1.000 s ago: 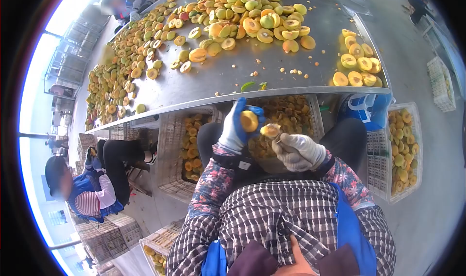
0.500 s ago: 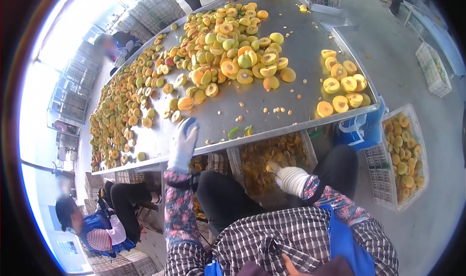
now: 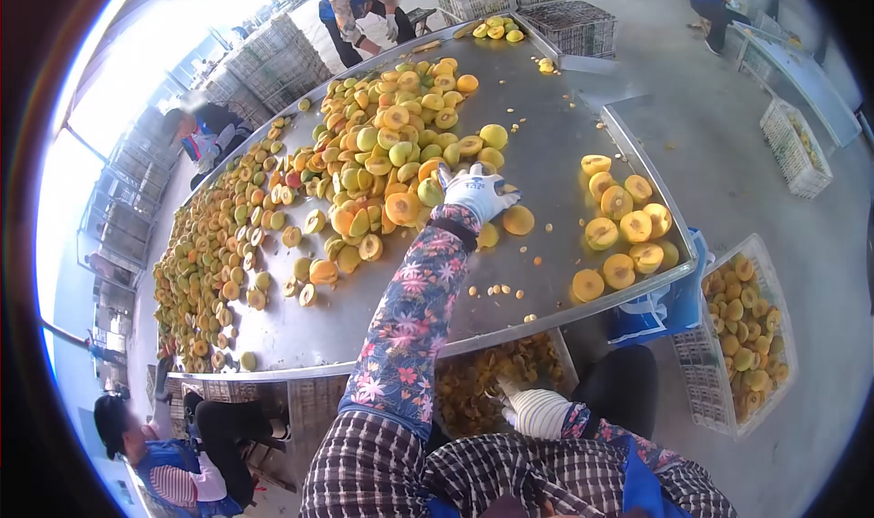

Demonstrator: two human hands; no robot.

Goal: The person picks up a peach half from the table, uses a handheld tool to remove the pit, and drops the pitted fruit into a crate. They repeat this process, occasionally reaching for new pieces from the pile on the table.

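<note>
My left hand (image 3: 475, 193), in a white glove with bluish fingertips, reaches over the steel table (image 3: 546, 272). Its fingers are spread on the right edge of a pile of halved yellow peaches (image 3: 391, 140), touching the fruit. My right hand (image 3: 539, 413), in a striped white glove, is low in front of my lap, closed. A small pale thing juts from its fingers, too blurred to name. Just beyond it, under the table edge, is a crate of brownish-yellow scraps (image 3: 492, 381). More peach halves (image 3: 619, 231) lie in the table's right corner, cut faces up.
A blue bag (image 3: 660, 304) hangs at the right corner, beside a white crate of peaches (image 3: 742, 336). Loose pits (image 3: 496, 290) dot the steel. A co-worker (image 3: 164, 454) sits at lower left; other people are around the far side. Stacked crates (image 3: 273, 63) stand behind.
My left hand has moved from the near table edge forward and right onto the peach pile. My right hand stays low near the scrap crate. The view has shifted.
</note>
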